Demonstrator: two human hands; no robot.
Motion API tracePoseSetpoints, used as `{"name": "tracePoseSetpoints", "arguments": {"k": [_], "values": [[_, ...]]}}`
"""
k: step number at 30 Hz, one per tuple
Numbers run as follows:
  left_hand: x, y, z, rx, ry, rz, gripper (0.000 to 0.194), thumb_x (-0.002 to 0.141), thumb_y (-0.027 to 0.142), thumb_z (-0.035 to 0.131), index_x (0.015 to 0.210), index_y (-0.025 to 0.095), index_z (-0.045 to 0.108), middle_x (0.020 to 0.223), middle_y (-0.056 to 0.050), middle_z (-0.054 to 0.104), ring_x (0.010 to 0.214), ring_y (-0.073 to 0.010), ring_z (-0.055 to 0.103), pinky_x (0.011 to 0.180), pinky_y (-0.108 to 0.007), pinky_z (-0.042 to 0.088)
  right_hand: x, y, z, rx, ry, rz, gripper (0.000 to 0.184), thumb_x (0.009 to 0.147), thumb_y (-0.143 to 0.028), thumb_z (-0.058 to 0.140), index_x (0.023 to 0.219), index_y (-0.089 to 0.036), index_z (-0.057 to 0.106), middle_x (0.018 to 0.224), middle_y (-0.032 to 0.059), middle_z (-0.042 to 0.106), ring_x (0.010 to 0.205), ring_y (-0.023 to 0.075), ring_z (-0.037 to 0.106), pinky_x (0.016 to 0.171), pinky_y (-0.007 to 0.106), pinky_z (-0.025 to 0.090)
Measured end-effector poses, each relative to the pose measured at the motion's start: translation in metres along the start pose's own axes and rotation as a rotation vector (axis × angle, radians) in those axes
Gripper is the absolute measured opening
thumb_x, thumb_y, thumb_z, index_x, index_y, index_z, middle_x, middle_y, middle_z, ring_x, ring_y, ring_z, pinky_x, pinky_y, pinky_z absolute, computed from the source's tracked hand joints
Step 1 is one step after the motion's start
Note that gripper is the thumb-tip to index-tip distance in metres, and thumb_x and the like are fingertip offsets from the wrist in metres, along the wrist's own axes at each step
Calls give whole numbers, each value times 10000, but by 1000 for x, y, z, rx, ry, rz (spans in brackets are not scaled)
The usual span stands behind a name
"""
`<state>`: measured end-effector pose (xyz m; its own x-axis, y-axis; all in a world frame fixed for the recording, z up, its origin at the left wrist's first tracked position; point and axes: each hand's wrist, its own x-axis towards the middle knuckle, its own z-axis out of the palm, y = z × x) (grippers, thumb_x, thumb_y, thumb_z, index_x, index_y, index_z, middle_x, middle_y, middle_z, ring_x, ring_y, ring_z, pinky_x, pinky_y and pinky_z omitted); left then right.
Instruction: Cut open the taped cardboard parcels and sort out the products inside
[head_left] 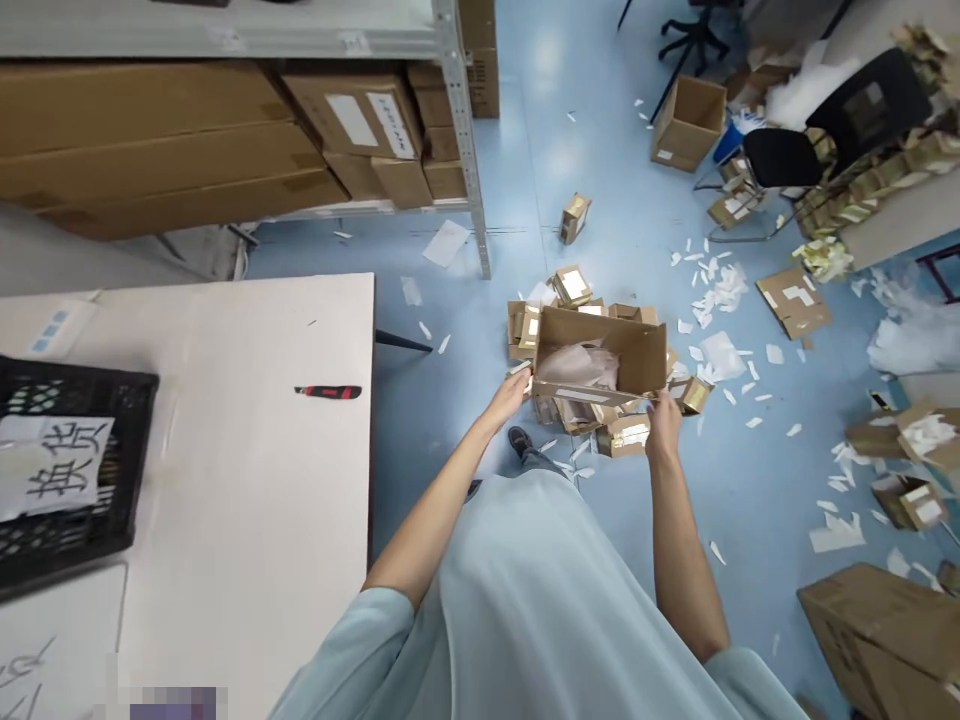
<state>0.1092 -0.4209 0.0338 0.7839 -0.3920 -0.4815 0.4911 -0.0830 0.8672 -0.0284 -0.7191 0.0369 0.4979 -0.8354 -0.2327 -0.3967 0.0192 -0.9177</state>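
Note:
An open cardboard box (643, 352) is held out in front of my body, between my two hands. Crumpled pale wrapping (577, 366) lies inside it, toward the left. My left hand (510, 395) grips the box at its near left corner. At the near right corner, my right hand (663, 425) has its fingers closed on the edge. Beneath the box, several small cardboard boxes (628, 434) lie heaped on the floor, partly hidden by it.
On the white table (262, 530) to the left lie a red and black utility knife (330, 392) and a black crate (142, 450). A metal shelf (469, 150) holds cartons. Paper scraps (724, 290) litter the blue floor. A black chair (784, 158) stands at the far right.

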Motion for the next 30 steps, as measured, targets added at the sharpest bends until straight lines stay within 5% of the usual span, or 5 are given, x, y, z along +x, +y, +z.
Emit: {"name": "tracePoseSetpoints", "arguments": {"k": [2, 5, 13, 23, 30], "values": [[22, 2, 27, 87, -55, 41, 483, 1040, 565, 690, 1327, 194, 807, 1504, -156, 746, 1464, -344, 645, 1273, -518, 485, 18, 10, -14, -89, 237, -41, 823, 964, -793, 447, 1359, -130, 730, 1435, 219, 729, 1421, 371, 657, 1221, 560, 527], [35, 0, 42, 162, -109, 107, 476, 1021, 538, 716, 1332, 191, 812, 1493, -159, 754, 1417, -328, 675, 1253, -478, 492, 32, 21, -15, -104, 273, -63, 866, 933, -785, 486, 1407, -95, 706, 1464, 259, 701, 1421, 386, 658, 1215, 557, 519], [-5, -6, -8, 149, 140, 27, 376, 972, 519, 735, 1088, 178, 841, 1218, -138, 847, 1182, -310, 758, 1141, -455, 553, 33, 10, 89, -152, -322, -106, 658, 879, -692, 614, 1177, -137, 804, 1259, 208, 823, 1233, 354, 742, 1158, 537, 544], [-175, -55, -87, -303, 884, 34, 465, 767, 643, 920, 954, 229, 823, 1229, -136, 850, 1198, -345, 753, 1137, -496, 551, -67, -34, 265, -257, -1170, -276, 666, 850, -754, 659, 1132, -168, 802, 1242, 206, 842, 1238, 364, 766, 1179, 575, 535], [-314, -113, -73, -618, 1337, 130, 405, 744, 571, 956, 917, 241, 797, 1285, -136, 835, 1234, -359, 730, 1147, -514, 543, -222, -46, 292, -408, -1702, -345, 632, 867, -737, 707, 1194, -201, 779, 1289, 193, 840, 1303, 354, 763, 1198, 567, 539]]}}
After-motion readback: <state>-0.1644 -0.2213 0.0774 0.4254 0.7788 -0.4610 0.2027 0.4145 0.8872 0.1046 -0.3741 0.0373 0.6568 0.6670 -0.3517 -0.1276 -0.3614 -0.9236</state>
